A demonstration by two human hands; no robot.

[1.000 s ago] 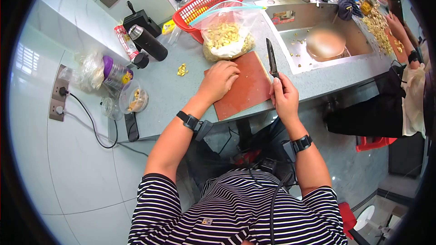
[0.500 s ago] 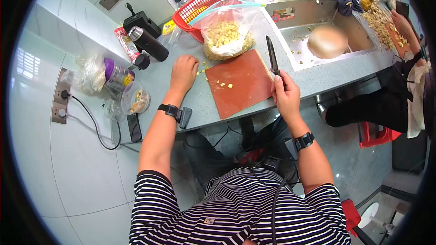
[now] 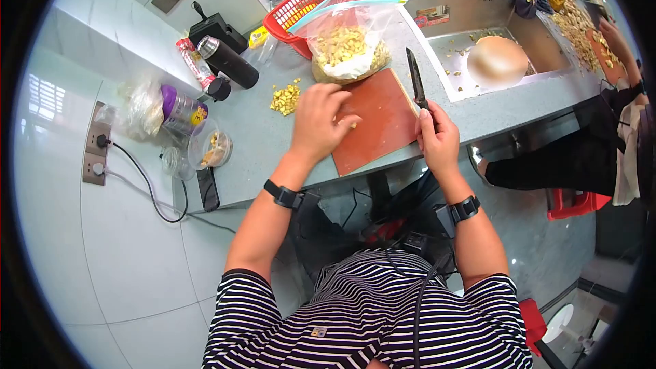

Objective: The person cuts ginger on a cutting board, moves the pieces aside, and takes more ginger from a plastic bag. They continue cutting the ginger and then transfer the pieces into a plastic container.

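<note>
Head view: the sink point(image 3: 547, 48) holds a blurred round object point(image 3: 497, 60); the red basket point(image 3: 290, 19) stands behind a clear bag point(image 3: 374, 60) of yellow pieces point(image 3: 342, 44), beyond the brown board point(image 3: 376, 133). One clear tub point(image 3: 197, 147) holds some pieces. Left hand point(image 3: 320, 119) spreads loosely over the board's left edge; right hand point(image 3: 439, 137) grips the knife point(image 3: 415, 78).

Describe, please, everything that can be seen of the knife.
The knife has a long, narrow, dark blade, probably metal, tapering toward its tip. Its handle looks black, but the right hand grips it and hides most of it, with the thumb lying along it. The blade points away from the person, slanting slightly left, and appears beside the right edge of the reddish-brown cutting board, against the gray countertop. I cannot tell whether the blade touches the countertop.
</note>
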